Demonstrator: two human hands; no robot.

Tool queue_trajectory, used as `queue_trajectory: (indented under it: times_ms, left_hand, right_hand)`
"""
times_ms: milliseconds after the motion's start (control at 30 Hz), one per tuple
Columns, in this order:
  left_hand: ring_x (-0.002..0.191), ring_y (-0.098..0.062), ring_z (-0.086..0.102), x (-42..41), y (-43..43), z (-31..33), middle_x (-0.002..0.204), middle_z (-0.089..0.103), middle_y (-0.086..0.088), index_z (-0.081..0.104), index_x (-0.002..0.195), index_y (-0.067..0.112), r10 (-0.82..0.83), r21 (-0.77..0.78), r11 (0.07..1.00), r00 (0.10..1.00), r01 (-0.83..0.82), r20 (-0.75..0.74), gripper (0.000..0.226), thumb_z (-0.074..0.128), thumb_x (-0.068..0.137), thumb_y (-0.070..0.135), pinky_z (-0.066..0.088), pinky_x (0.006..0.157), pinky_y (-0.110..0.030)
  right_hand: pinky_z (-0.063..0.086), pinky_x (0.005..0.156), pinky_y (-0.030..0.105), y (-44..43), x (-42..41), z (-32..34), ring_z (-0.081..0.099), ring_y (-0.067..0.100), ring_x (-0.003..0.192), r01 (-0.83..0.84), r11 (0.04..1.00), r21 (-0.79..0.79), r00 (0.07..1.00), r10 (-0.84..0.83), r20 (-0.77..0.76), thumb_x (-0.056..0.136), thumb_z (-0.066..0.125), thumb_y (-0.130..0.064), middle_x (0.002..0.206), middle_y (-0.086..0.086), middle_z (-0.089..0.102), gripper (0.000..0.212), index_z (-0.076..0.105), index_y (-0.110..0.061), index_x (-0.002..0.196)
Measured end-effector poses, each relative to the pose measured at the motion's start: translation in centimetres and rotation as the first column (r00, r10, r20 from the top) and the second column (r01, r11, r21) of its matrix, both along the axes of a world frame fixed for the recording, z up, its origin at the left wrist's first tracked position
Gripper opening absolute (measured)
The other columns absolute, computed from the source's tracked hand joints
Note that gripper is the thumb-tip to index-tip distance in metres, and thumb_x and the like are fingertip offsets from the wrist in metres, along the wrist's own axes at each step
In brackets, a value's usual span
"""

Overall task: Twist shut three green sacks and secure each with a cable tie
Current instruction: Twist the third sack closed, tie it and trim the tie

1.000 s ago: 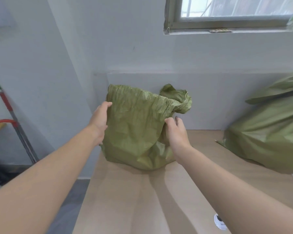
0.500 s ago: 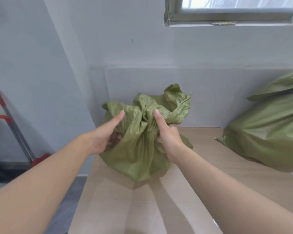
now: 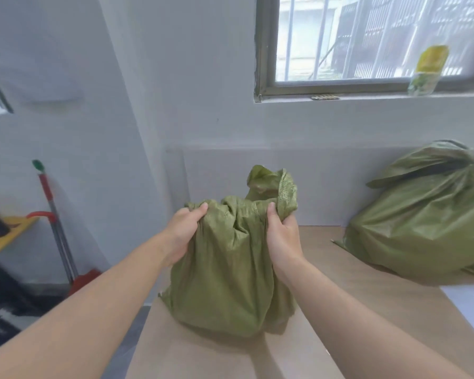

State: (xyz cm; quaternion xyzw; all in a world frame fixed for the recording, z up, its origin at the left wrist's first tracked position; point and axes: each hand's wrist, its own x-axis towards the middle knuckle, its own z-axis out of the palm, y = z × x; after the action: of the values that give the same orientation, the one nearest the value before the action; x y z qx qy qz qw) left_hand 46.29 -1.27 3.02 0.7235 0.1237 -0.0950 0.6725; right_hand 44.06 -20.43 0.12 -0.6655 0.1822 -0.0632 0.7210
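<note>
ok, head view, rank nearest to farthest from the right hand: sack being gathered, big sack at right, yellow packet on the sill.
1. sack being gathered: gripped by the right hand, centre of the table.
2. big sack: on the table, off to the right.
3. yellow packet: up on the window sill, behind it.

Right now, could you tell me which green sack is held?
The middle sack: the left hand and right hand grip its top; the right-side sack lies untouched.
</note>
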Motion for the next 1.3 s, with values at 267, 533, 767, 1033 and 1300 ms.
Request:
queue_trajectory:
  times_ms: [267,533,767,1033,1300]
  left_hand:
    - [0.106,-0.020,0.074,-10.4,-2.7,1.4,0.116,0.077,-0.005,0.067,0.122,0.016,-0.001,-0.072,0.997,1.000,0.002,0.019,0.035,0.041,0.110,0.036,0.057,0.088,-0.038]
    - [0.105,-0.017,0.068,-21.6,-7.8,2.6,0.116,0.071,0.000,0.060,0.112,0.025,0.038,-0.183,0.983,0.998,-0.030,0.042,0.014,0.047,0.109,0.030,0.054,0.085,-0.037]
    - [0.104,-0.014,0.064,-28.2,-11.1,4.4,0.117,0.065,0.005,0.051,0.117,0.028,0.061,-0.150,0.988,0.993,-0.046,0.098,0.009,0.046,0.109,0.030,0.052,0.090,-0.036]
    - [0.125,-0.022,0.061,-34.7,-15.8,5.6,0.136,0.063,0.001,0.046,0.144,0.025,-0.020,-0.147,0.988,0.985,0.046,0.172,0.036,0.048,0.109,0.032,0.045,0.112,-0.050]
    - [0.131,-0.020,0.058,-41.1,-22.3,5.8,0.144,0.059,0.003,0.039,0.155,0.025,-0.104,-0.134,0.982,0.975,0.131,0.194,0.049,0.047,0.108,0.039,0.043,0.115,-0.048]
  right_hand:
    - [0.051,0.098,0.030,-2.5,-9.3,2.5,0.066,0.003,0.105,-0.054,0.998,-0.030,0.989,0.058,0.139,0.105,0.057,-0.032,0.108,-0.018,0.071,0.009,0.063,-0.039,0.105]
    - [0.053,0.102,0.035,-7.1,-17.8,3.3,0.068,0.006,0.106,-0.066,0.987,-0.150,0.975,0.096,0.199,0.095,0.061,-0.034,0.110,-0.017,0.073,0.029,0.064,-0.034,0.124]
    - [0.047,0.111,0.036,-10.5,-24.1,5.1,0.063,0.008,0.118,-0.059,0.992,-0.115,0.969,0.084,0.230,0.103,0.056,-0.031,0.124,-0.014,0.070,0.035,0.060,-0.029,0.137]
    - [0.037,0.116,0.034,-16.5,-32.7,7.1,0.045,0.014,0.143,0.057,0.998,-0.010,0.983,-0.055,0.174,0.101,0.060,-0.047,0.149,-0.014,0.052,0.060,0.042,-0.030,0.156]
    - [0.035,0.122,0.047,-23.0,-39.2,6.4,0.042,0.015,0.145,0.109,0.993,0.043,0.984,-0.114,0.138,0.091,0.058,-0.064,0.158,-0.014,0.044,0.077,0.036,-0.036,0.158]
